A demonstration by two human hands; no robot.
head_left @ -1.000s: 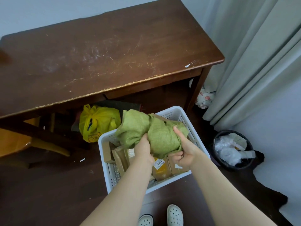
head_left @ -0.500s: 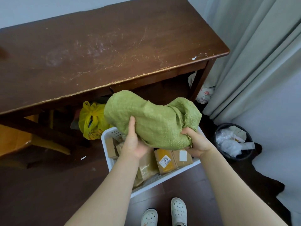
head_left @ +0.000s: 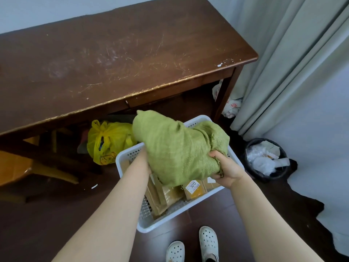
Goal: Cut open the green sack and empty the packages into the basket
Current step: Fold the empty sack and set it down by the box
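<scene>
Here, you are looking down at one white perforated basket (head_left: 181,218) on the dark wooden floor (head_left: 47,214), just in front of a scratched brown desk (head_left: 132,53). One green sack (head_left: 179,148), crumpled and limp, hangs over the far part of the basket, covering much of its inside. Your right grip (head_left: 228,171) has its fingers curled tightly round a bunched fold at the sack's right end. Your left grip (head_left: 147,162) reaches under the sack's left side and is mostly hidden by the cloth, so I cannot tell how its fingers lie.

Inside the basket, below the sack, lie brown and tan packages (head_left: 164,197). At least four show in part, leaning against one another. One orange package (head_left: 194,188) carries a white label reading 3013. Whether the sack touches them cannot be told.

Under the desk, just beside the basket's far left corner, sits one yellow plastic bag (head_left: 109,138), knotted at the top, its contents hidden. Well to the right, near the pale curtain (head_left: 283,63), stands one round black bin (head_left: 251,167) holding crumpled clear wrap and paper scraps. One white bag with red print (head_left: 231,107) lies behind the desk's leg. Your two white clogs (head_left: 208,241) show at the bottom edge.
</scene>
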